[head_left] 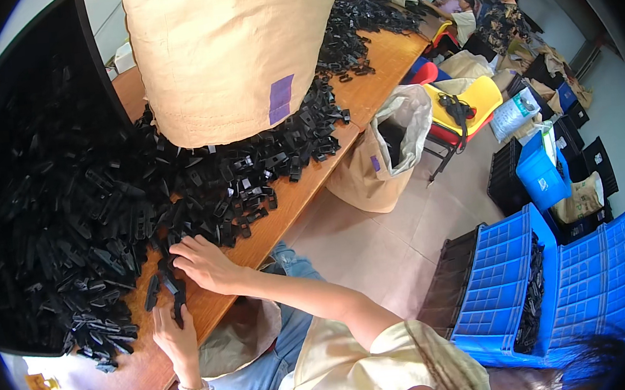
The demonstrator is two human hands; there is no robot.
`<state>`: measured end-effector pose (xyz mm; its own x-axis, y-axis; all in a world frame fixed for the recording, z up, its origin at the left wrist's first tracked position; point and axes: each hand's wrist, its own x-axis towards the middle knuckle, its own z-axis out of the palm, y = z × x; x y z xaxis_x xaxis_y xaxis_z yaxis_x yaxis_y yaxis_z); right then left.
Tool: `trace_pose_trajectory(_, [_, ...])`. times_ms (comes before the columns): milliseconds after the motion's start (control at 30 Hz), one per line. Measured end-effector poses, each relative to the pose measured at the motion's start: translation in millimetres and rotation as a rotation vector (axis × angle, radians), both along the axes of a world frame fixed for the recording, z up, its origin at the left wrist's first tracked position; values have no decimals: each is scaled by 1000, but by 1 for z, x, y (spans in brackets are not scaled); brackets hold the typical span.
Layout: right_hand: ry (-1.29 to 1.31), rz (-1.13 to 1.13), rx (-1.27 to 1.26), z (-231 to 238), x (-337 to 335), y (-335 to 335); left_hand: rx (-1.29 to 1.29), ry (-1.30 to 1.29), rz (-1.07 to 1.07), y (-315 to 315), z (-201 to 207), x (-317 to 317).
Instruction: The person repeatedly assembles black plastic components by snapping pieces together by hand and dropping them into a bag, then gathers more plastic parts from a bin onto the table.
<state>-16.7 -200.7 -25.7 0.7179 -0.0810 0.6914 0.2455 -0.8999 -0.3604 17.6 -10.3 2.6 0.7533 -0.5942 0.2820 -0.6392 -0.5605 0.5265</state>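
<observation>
My left hand, with bands round its wrist, is closed on a long narrow black plastic piece at the table's near edge. Just beyond it, my right hand reaches in from the right over the tabletop. Its fingers are slightly bent and apart, close to the black parts, and I see nothing held between them. Another slim black piece lies on the wood beside my left hand. A big heap of long black plastic parts spreads to the left, and smaller black clip-like parts are piled beyond my right hand.
A large tan sack stands over the heap on the wooden table. Right of the table are an open sack, a yellow chair and blue crates, one holding black parts. Several people are at the far end.
</observation>
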Motion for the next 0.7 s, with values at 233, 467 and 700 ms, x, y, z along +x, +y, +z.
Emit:
trace_pose_trajectory(233, [85, 32, 339, 5, -3, 12, -110, -222, -48, 6, -10, -1])
trace_pose_trajectory(467, [69, 19, 275, 22, -47, 5, -91, -69, -180, 18, 7, -26])
trace_pose_trajectory(700, [439, 252, 632, 39, -68, -4, -215, -82, -170, 19, -4, -23])
